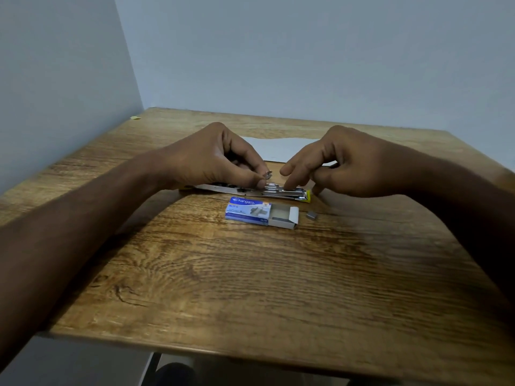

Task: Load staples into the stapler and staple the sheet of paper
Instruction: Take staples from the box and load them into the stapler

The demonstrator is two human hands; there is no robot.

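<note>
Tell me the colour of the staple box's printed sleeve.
Blue with white lettering on the staple box, clearest in the head view; its pulled-out tray is white.

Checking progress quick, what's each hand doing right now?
Left hand: pinching a small strip of staples.
Right hand: holding nothing, fingertips pressing on the opened stapler.

- Both forearms reach forward and inward, wrists held low.
- The left hand (211, 160) curls palm-down, thumb and forefinger pinched together.
- The right hand (342, 165) is loosely curled, its forefinger and middle finger pointing down, thumb tucked under.
</note>
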